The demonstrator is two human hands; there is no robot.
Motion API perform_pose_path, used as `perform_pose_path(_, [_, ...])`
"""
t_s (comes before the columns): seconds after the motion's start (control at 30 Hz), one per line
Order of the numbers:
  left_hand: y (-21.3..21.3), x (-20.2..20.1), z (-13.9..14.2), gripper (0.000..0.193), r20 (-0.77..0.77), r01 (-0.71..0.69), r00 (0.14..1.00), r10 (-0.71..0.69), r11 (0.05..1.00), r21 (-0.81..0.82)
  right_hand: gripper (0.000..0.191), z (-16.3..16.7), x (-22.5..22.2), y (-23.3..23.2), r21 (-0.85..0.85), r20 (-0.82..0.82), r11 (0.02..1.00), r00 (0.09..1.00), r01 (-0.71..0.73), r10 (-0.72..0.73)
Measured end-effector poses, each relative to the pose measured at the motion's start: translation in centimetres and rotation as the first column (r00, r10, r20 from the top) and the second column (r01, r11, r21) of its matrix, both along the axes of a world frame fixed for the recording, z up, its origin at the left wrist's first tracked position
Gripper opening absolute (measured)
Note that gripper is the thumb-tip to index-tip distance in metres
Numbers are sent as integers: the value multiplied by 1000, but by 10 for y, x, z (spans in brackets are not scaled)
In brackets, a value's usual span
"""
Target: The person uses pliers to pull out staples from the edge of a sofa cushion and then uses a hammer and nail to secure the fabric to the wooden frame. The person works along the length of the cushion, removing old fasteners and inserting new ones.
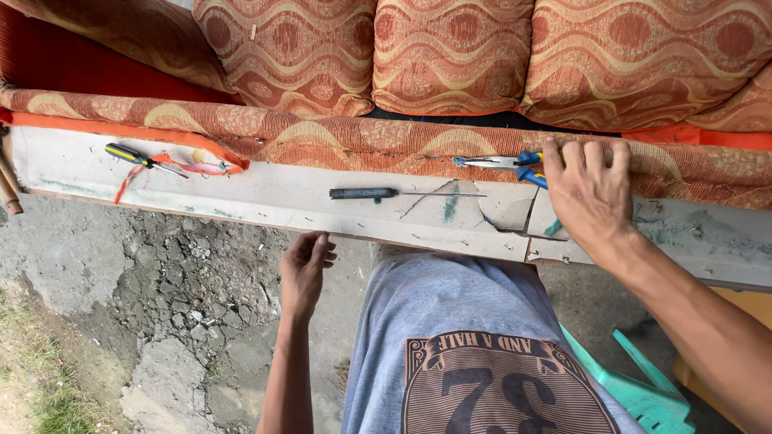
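Observation:
My right hand (pixel 589 193) lies flat, fingers spread, on the patterned orange fabric edge (pixel 362 141) of an upturned sofa, partly covering blue-handled pliers (pixel 498 163). My left hand (pixel 305 269) hangs open below the sofa's pale wooden base board (pixel 265 193), fingertips near its lower edge, holding nothing. A black-handled awl (pixel 386 193) rests on the board between both hands. A yellow-and-black screwdriver (pixel 137 157) lies far left beside loose orange fabric strips (pixel 197 167).
Patterned orange cushions (pixel 450 52) fill the top. The board is cracked near my right hand (pixel 503 213). Below lie cracked concrete ground (pixel 177 297) and grass at the lower left. A teal plastic stool (pixel 643 390) stands by my right leg.

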State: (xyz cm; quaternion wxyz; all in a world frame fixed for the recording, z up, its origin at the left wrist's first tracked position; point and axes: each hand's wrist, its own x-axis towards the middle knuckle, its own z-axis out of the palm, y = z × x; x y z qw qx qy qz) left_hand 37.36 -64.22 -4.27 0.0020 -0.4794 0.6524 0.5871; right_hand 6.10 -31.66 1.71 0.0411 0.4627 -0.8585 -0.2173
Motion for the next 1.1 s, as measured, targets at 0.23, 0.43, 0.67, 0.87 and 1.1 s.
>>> perform_pose_path(0.23, [2, 57, -45, 32, 125, -28, 992, 25, 999, 17, 51, -17, 4, 3, -21, -44, 996, 995, -90, 89])
perform_pose_path(0.43, [18, 103, -89, 35, 290, -16, 957, -6, 997, 73, 56, -17, 14, -1, -53, -117, 977, 973, -205, 198])
perform_pose_path(0.67, [44, 137, -111, 37, 399, -74, 917, 3, 984, 163, 41, -10, 24, -6, -47, 423, 989, 899, 142, -109])
perform_pose_path(0.87, [42, 111, -109, 36, 257, -37, 966, 0, 989, 141, 28, -12, 16, -8, 360, 855, 589, -508, 723, 101])
perform_pose_path(1.1, [41, 38, -49, 35, 149, 25, 988, -33, 998, 52, 43, -26, 50, -9, 655, 194, 461, -722, 599, 664])
